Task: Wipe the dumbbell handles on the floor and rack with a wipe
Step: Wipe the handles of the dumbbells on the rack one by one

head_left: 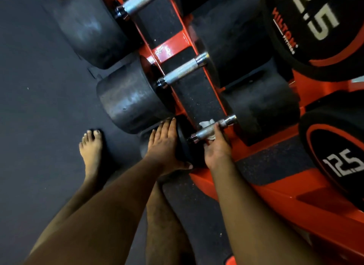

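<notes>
Knurled steel handle (209, 129) slanting lower-left to upper-right, right hand (216, 149) clutching wipe (205, 124), left hand (164, 146) flat

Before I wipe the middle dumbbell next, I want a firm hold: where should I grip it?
Grip the knurled handle at its middle, coming from above with the wipe wrapped round it. The bar lies bare and level between its two heads, clear of the orange rack, so fingers can likely curl under.
</notes>
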`<state>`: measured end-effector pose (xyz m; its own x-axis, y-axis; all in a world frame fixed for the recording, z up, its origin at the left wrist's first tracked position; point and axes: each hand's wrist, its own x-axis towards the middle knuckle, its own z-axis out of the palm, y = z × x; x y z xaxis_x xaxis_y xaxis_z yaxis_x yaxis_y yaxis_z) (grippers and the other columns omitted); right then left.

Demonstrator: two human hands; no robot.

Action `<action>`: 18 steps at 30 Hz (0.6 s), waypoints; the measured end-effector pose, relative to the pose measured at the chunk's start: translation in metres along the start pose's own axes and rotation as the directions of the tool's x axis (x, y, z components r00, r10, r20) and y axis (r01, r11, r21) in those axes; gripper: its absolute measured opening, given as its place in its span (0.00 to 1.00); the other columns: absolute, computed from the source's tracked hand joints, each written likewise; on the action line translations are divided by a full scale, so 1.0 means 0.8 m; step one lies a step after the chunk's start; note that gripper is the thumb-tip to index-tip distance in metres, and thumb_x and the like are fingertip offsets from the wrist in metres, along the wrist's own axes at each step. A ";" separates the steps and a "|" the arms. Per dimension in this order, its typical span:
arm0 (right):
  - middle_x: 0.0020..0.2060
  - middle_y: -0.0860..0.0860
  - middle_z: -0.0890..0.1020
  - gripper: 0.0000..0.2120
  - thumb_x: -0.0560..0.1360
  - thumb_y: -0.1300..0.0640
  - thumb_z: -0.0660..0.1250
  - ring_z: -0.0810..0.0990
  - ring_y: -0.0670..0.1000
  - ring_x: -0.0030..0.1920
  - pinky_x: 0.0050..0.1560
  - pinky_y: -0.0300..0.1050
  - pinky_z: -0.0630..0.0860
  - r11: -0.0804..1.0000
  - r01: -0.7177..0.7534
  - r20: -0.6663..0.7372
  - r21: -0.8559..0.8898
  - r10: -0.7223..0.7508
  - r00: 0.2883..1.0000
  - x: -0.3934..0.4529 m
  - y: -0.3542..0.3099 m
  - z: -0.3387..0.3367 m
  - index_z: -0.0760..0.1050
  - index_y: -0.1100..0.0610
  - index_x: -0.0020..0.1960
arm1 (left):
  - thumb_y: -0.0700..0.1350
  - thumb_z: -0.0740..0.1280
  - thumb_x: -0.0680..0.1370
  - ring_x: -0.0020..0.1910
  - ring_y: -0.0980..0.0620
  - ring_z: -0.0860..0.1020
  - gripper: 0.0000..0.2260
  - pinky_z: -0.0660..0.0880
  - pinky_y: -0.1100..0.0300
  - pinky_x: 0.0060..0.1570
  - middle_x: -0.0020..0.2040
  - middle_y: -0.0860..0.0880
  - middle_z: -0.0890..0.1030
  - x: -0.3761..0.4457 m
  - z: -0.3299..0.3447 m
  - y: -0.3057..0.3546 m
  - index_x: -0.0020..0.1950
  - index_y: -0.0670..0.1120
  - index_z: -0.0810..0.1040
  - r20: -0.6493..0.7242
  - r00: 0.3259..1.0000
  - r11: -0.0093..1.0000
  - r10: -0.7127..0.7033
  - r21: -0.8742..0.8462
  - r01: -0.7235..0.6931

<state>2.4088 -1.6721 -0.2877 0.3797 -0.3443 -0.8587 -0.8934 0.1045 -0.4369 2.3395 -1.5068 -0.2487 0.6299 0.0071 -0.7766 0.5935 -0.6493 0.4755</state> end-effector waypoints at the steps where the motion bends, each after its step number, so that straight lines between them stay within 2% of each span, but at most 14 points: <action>1: 0.61 0.55 0.81 0.25 0.67 0.43 0.75 0.83 0.52 0.58 0.66 0.55 0.77 0.997 0.037 -0.035 0.061 -0.035 0.999 -0.006 -0.004 0.004 0.76 0.51 0.60 | 0.64 0.82 0.59 0.82 0.48 0.42 0.70 0.39 0.50 0.80 0.83 0.48 0.41 0.001 0.000 -0.001 0.82 0.48 0.36 0.007 1.000 1.000 0.002 0.004 -0.002; 3: 0.51 0.50 0.84 0.09 0.79 0.59 0.69 0.84 0.44 0.48 0.61 0.46 0.79 0.968 0.164 -0.187 0.188 -0.129 0.974 -0.017 -0.011 0.006 0.76 0.55 0.59 | 0.63 0.82 0.59 0.82 0.48 0.41 0.69 0.39 0.50 0.79 0.83 0.47 0.41 -0.001 -0.002 -0.001 0.82 0.48 0.35 0.025 1.000 1.000 0.003 0.004 -0.003; 4: 0.46 0.47 0.85 0.10 0.81 0.65 0.64 0.84 0.41 0.44 0.55 0.39 0.80 0.966 0.200 -0.222 0.166 -0.161 0.962 -0.025 -0.010 0.009 0.75 0.58 0.61 | 0.63 0.82 0.60 0.82 0.48 0.40 0.69 0.38 0.50 0.79 0.83 0.48 0.40 -0.001 -0.003 -0.001 0.82 0.48 0.35 0.035 0.999 1.000 0.001 0.002 -0.001; 5: 0.43 0.45 0.85 0.13 0.82 0.68 0.61 0.84 0.41 0.43 0.51 0.36 0.80 0.970 0.221 -0.222 0.104 -0.194 0.955 -0.036 -0.007 0.011 0.75 0.60 0.65 | 0.63 0.82 0.60 0.82 0.48 0.40 0.69 0.38 0.50 0.79 0.83 0.48 0.40 -0.001 -0.004 0.000 0.82 0.48 0.34 0.046 0.999 1.000 0.003 -0.004 -0.002; 7: 0.48 0.50 0.85 0.15 0.82 0.65 0.63 0.85 0.48 0.51 0.55 0.40 0.80 0.971 0.226 -0.170 -0.081 -0.236 0.957 -0.060 0.011 0.013 0.75 0.62 0.68 | 0.63 0.82 0.61 0.82 0.47 0.39 0.69 0.37 0.49 0.79 0.83 0.47 0.39 -0.001 -0.007 0.001 0.82 0.48 0.34 0.057 0.998 1.000 0.005 -0.008 -0.004; 8: 0.52 0.53 0.85 0.15 0.81 0.64 0.65 0.84 0.51 0.54 0.58 0.43 0.80 0.947 0.221 -0.121 -0.235 -0.254 0.960 -0.068 0.022 0.010 0.76 0.61 0.68 | 0.63 0.82 0.61 0.82 0.47 0.39 0.69 0.38 0.49 0.79 0.83 0.47 0.39 -0.002 -0.008 0.001 0.82 0.48 0.34 0.059 0.998 1.000 0.005 -0.005 -0.005; 9: 0.54 0.54 0.85 0.14 0.81 0.63 0.66 0.84 0.52 0.55 0.58 0.42 0.79 0.875 0.263 -0.037 -0.407 -0.303 0.952 -0.076 0.028 0.006 0.78 0.61 0.66 | 0.63 0.82 0.61 0.82 0.47 0.39 0.69 0.38 0.49 0.79 0.83 0.47 0.39 -0.002 -0.008 0.001 0.82 0.47 0.33 0.063 0.998 1.000 0.005 -0.004 -0.005; 10: 0.53 0.54 0.86 0.14 0.80 0.64 0.67 0.84 0.52 0.55 0.57 0.39 0.77 0.747 0.356 0.067 -0.562 -0.388 0.919 -0.085 0.025 0.003 0.80 0.61 0.64 | 0.63 0.81 0.62 0.82 0.47 0.39 0.68 0.38 0.49 0.79 0.83 0.47 0.39 -0.002 -0.009 0.002 0.82 0.47 0.33 0.070 0.998 1.000 0.007 -0.003 -0.007; 11: 0.54 0.55 0.86 0.14 0.79 0.65 0.68 0.84 0.51 0.55 0.56 0.36 0.75 0.576 0.491 0.176 -0.654 -0.516 0.839 -0.090 0.018 -0.002 0.80 0.61 0.64 | 0.63 0.81 0.62 0.82 0.47 0.39 0.68 0.38 0.49 0.79 0.83 0.46 0.40 -0.002 -0.008 0.001 0.82 0.47 0.34 0.075 0.997 1.000 0.010 -0.002 -0.010; 13: 0.58 0.56 0.84 0.17 0.78 0.68 0.67 0.81 0.49 0.58 0.58 0.34 0.71 0.201 0.667 0.338 -0.717 -0.737 0.586 -0.085 -0.005 -0.005 0.79 0.60 0.66 | 0.63 0.82 0.61 0.82 0.46 0.40 0.69 0.38 0.49 0.78 0.83 0.46 0.40 -0.002 -0.007 0.001 0.82 0.47 0.35 0.065 0.998 1.000 0.006 -0.001 -0.006; 14: 0.62 0.56 0.82 0.19 0.78 0.69 0.64 0.79 0.49 0.62 0.63 0.36 0.70 0.070 0.671 0.394 -0.738 -0.763 0.513 -0.071 -0.015 -0.005 0.78 0.59 0.68 | 0.63 0.82 0.60 0.82 0.46 0.40 0.69 0.37 0.50 0.78 0.83 0.46 0.40 -0.001 -0.007 0.001 0.82 0.46 0.35 0.062 0.998 1.000 0.002 -0.002 -0.002; 15: 0.66 0.56 0.80 0.22 0.79 0.70 0.62 0.75 0.51 0.68 0.70 0.42 0.68 -0.028 0.634 0.436 -0.773 -0.750 0.498 -0.055 -0.025 -0.005 0.75 0.59 0.71 | 0.63 0.82 0.60 0.82 0.46 0.40 0.69 0.37 0.50 0.78 0.83 0.46 0.41 -0.001 -0.006 0.000 0.82 0.46 0.35 0.058 0.998 1.000 0.002 -0.005 -0.002; 17: 0.70 0.55 0.76 0.25 0.79 0.68 0.55 0.68 0.56 0.75 0.77 0.54 0.59 -0.211 0.511 0.518 -0.833 -0.619 0.590 -0.037 -0.031 0.001 0.72 0.58 0.73 | 0.63 0.82 0.60 0.82 0.47 0.40 0.69 0.37 0.50 0.78 0.83 0.46 0.41 -0.001 -0.006 0.000 0.82 0.46 0.35 0.060 0.998 1.000 0.005 -0.010 -0.004; 18: 0.72 0.54 0.74 0.25 0.79 0.66 0.53 0.64 0.57 0.77 0.78 0.56 0.53 -0.334 0.465 0.572 -0.820 -0.512 0.641 -0.033 -0.026 0.003 0.71 0.57 0.74 | 0.63 0.82 0.60 0.82 0.47 0.40 0.69 0.37 0.50 0.78 0.83 0.46 0.41 -0.002 -0.007 0.001 0.82 0.46 0.34 0.064 0.998 1.000 0.007 -0.010 -0.007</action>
<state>2.4179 -1.6627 -0.2566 0.8381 0.2595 -0.4799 0.2780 -0.9600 -0.0337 2.3415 -1.5031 -0.2452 0.6011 -0.0460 -0.7979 0.5945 -0.6414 0.4849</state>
